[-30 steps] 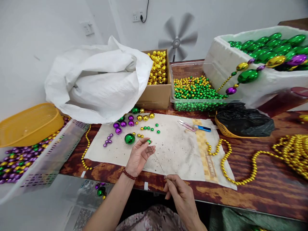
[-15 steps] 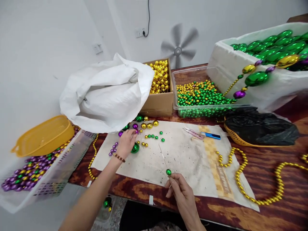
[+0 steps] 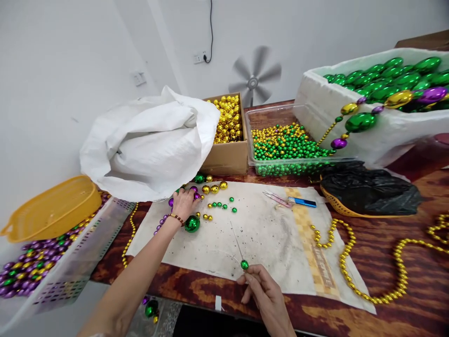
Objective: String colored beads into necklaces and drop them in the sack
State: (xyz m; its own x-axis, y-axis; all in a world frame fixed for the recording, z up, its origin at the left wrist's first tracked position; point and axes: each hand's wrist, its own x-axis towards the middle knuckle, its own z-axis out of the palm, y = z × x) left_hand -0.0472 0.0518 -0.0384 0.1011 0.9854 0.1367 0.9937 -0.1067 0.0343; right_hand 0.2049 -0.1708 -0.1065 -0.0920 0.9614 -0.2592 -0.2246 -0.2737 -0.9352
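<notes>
Head view: over a stained cream cloth (image 3: 270, 248), the left hand (image 3: 184, 205) is palm-down (whether it grips, I cannot tell) and the right hand (image 3: 262, 291) pinches a thin straight metal needle (image 3: 236, 238), with shiny round purple beads (image 3: 170, 202) beside the left and one shiny round green bead (image 3: 244, 264) threaded at the right.

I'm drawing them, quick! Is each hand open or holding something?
Left hand: at shiny, round purple beads; can't tell if gripping.
Right hand: closed, pinching a thin metallic needle carrying one round green bead.
</notes>
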